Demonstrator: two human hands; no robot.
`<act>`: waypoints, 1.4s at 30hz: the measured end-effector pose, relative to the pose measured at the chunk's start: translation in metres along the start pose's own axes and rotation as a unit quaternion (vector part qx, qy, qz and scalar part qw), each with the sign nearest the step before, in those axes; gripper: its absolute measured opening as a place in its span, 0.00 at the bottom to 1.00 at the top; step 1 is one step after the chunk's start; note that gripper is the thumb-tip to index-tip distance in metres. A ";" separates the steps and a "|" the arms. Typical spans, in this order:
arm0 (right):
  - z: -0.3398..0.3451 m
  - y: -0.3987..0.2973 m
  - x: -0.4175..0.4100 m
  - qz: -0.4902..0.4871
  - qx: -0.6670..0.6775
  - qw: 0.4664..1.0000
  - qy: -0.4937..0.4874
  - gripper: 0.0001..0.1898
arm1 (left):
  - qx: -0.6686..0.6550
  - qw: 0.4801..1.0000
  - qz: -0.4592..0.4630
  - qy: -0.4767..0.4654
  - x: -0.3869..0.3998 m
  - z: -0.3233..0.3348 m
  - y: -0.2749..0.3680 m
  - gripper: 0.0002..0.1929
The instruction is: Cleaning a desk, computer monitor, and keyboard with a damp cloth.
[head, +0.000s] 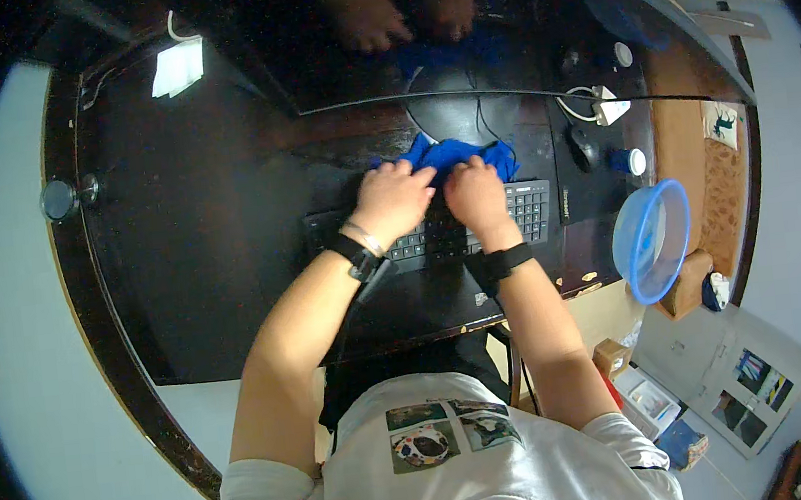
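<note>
A crumpled blue cloth point(453, 154) lies on the dark desk, between the monitor and the far edge of a black computer keyboard point(531, 212). My left hand point(395, 198) and my right hand point(476, 193) both have their fingers on the near side of the cloth, a small gap between them. Whether the fingers pinch it or only press on it is hard to tell. Both forearms reach across the keyboard and cover part of it. A dark strap is on each wrist.
A large black monitor point(354, 73) stands along the back, reflecting the hands. At the right are a black mouse point(584, 148), a white plug adapter point(609, 105), a blue container with white lid point(636, 161) and a blue plastic basin point(627, 242). White papers point(178, 69) lie back left.
</note>
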State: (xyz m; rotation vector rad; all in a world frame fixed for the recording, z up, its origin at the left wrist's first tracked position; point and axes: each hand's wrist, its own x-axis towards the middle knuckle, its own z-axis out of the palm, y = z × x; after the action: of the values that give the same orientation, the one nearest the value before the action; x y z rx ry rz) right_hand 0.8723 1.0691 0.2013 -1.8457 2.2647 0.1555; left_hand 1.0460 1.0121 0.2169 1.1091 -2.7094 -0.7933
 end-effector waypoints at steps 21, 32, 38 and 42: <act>0.015 -0.121 0.110 -0.177 0.110 0.972 0.104 0.31 | -0.100 0.960 -0.232 0.123 -0.010 -0.072 -0.104 0.20; -0.001 -0.131 0.104 -0.198 0.005 0.980 -0.009 0.32 | -0.044 0.957 -0.160 0.239 0.009 -0.078 -0.183 0.33; 0.009 -0.144 0.115 -0.202 0.067 0.972 0.097 0.36 | 0.021 0.988 -0.113 0.107 -0.002 -0.119 -0.200 0.39; 0.008 -0.155 0.120 -0.222 0.045 0.966 0.123 0.37 | -0.035 0.983 -0.108 0.141 -0.013 -0.121 -0.224 0.38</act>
State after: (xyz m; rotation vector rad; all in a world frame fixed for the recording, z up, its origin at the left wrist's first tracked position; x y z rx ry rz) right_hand 1.0020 0.9240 0.1739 -2.3719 1.8878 -0.2592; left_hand 1.2301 0.8358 0.2082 1.3973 -2.3401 -0.6910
